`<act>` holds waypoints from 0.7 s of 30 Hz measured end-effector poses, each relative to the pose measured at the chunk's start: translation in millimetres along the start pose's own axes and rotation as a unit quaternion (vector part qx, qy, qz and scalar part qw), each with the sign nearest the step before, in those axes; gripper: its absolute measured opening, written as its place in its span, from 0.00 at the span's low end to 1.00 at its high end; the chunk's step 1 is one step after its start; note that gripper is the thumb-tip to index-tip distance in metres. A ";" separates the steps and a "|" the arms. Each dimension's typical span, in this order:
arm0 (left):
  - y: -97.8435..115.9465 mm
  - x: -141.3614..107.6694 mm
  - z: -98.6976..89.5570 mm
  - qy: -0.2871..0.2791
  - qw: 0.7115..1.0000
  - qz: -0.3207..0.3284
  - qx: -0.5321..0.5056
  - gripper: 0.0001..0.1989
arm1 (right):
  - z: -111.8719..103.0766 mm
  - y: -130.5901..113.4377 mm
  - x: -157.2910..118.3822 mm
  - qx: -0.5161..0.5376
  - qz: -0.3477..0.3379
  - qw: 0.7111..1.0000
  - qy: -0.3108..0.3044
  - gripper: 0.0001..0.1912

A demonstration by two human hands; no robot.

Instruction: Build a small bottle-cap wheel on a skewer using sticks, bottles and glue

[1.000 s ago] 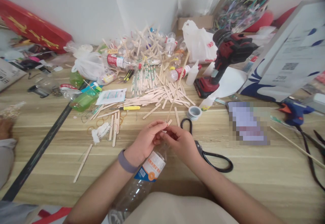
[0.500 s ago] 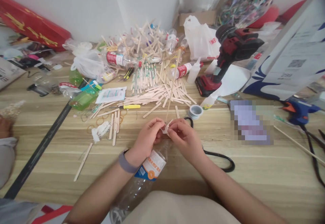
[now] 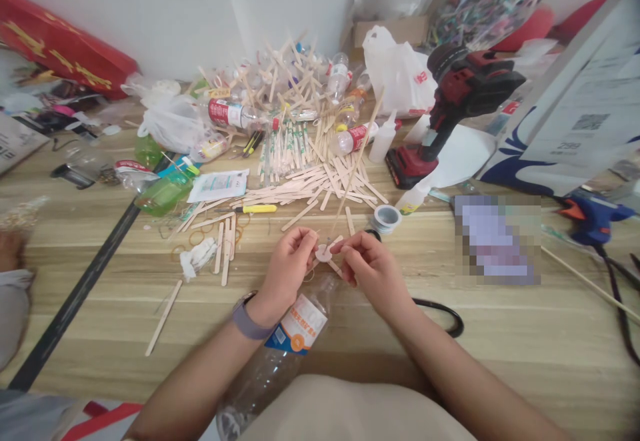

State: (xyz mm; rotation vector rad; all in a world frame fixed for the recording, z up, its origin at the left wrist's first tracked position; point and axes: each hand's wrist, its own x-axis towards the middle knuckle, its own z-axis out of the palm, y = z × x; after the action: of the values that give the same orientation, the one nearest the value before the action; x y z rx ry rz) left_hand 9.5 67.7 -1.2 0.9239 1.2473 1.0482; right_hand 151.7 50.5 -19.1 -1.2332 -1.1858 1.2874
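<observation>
A round whitish disc (image 3: 323,253) with flat wooden craft sticks (image 3: 334,266) and a long thin bamboo stick (image 3: 357,161) around it sits between my hands, above the bottle's neck. My left hand (image 3: 291,259) is closed in a pinch at the disc's left; a thin, thread-like loop (image 3: 311,272) hangs by its fingers, but what they grip is too small to make out. Pinched fingers of my right hand (image 3: 373,267) are at the disc's right edge, on the disc piece. A clear plastic bottle (image 3: 303,324) with a white, blue and orange label lies beneath my forearms.
Loose craft sticks (image 3: 300,191) and plastic bottles (image 3: 230,114) cover the far table. A red and black cordless drill (image 3: 445,107) stands right of them, near a tape roll (image 3: 387,217) and glue gun (image 3: 595,217). Black handles (image 3: 443,314) lie beside my right forearm. Another person's hand (image 3: 11,251) is far left.
My hands have drawn slightly apart, so the disc and crossing sticks show more clearly. The long bamboo stick's top has tilted to the right. The bottle has stayed in place.
</observation>
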 end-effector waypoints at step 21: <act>1.2 3.2 -7.5 -0.078 0.994 -0.073 -0.034 0.13 | 0.7 6.0 -3.9 -0.073 -0.006 0.997 -0.020 0.10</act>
State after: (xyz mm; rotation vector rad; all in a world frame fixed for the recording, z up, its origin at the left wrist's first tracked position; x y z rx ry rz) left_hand 1.9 71.0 -1.8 0.8336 1.1259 0.8814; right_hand 151.0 46.2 -24.8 -1.3082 -1.3339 1.2380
